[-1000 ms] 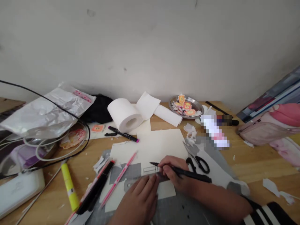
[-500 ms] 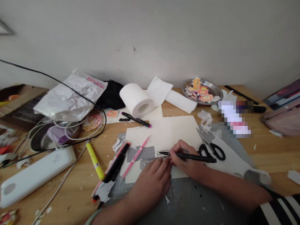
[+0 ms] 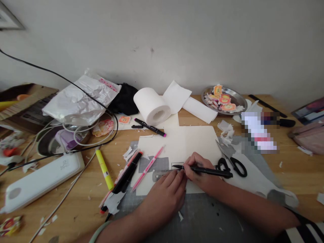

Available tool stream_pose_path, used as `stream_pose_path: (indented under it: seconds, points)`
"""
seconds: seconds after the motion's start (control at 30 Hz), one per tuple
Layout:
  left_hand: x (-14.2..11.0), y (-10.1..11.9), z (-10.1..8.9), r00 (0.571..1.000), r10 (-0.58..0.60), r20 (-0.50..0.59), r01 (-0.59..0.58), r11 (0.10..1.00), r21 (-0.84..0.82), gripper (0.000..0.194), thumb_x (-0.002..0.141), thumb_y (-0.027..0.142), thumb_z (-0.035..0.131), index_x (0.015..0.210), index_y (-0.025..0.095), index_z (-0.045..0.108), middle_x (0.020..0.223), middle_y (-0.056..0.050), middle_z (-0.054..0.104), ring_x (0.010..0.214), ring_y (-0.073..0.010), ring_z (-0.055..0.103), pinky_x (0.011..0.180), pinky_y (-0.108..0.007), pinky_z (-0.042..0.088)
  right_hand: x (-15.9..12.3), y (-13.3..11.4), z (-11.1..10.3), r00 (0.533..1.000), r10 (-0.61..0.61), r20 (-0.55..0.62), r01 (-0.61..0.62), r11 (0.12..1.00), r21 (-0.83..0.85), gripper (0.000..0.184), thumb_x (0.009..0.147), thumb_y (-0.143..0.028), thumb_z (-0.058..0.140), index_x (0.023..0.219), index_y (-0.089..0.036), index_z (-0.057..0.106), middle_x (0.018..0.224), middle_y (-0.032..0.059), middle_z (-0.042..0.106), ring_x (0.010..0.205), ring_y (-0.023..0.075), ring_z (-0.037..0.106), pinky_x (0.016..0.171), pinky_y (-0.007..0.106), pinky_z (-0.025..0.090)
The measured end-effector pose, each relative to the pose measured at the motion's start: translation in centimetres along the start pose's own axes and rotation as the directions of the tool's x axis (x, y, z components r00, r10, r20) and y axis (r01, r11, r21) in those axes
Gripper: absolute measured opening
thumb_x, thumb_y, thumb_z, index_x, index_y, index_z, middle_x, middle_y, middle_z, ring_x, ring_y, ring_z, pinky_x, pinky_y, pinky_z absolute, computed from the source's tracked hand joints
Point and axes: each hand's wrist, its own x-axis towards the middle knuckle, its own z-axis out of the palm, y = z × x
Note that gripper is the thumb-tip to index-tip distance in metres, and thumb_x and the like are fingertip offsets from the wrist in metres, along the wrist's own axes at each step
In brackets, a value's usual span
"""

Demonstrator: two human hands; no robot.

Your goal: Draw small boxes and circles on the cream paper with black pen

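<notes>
Left hand (image 3: 165, 193): fingers pressed together on the clear ruler (image 3: 156, 176)
Right hand (image 3: 199, 171): pinching the black pen (image 3: 211, 171), tip at the paper (image 3: 193, 143)
Scissors (image 3: 231, 158): near the pen

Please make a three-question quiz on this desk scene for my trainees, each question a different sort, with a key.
1. Open question: What does the right grip hold?
2. True or false: In the picture, the yellow marker lies to the left of the pink pen.
3. Fill the gap: Several orange cut-outs lie in a round, shiny ____ near the wall.

Key:
1. A black pen.
2. True.
3. Dish.
</notes>
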Motion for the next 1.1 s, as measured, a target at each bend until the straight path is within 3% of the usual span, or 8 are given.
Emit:
stream_pose_path:
  seconds: [0.77, 1.1]
  points:
    - [-0.04, 0.13, 0.27, 1.0, -0.002, -0.014, 0.002, 1.0, -0.004, 0.031, 0.086, 0.017, 0.047, 0.114, 0.006, 0.055, 0.109, -0.012, 0.063, 0.102, -0.0251, 0.056, 0.085, -0.035, 0.049, -0.06, 0.53, 0.58, 0.996, -0.084, -0.024, 0.084, 0.997, -0.002, 0.019, 0.08, -0.027, 0.053, 0.068, -0.023, 0.039, 0.062, -0.0032, 0.05, 0.057, 0.0123, 0.046, 0.054, 0.024, 0.039]
    - [-0.15, -0.05, 0.23, 1.0, 0.012, -0.025, -0.012, 1.0, 0.011, 0.03, 0.087, 0.019, 0.046, 0.112, 0.006, 0.056, 0.108, -0.011, 0.063, 0.102, -0.025, 0.057, 0.088, -0.035, 0.047, -0.07, 0.3, 0.64, 0.997, -0.065, -0.035, 0.062, 0.996, -0.063, 0.017, 0.081, -0.027, 0.052, 0.069, -0.023, 0.04, 0.064, -0.0021, 0.053, 0.057, 0.0127, 0.049, 0.056, 0.025, 0.041]
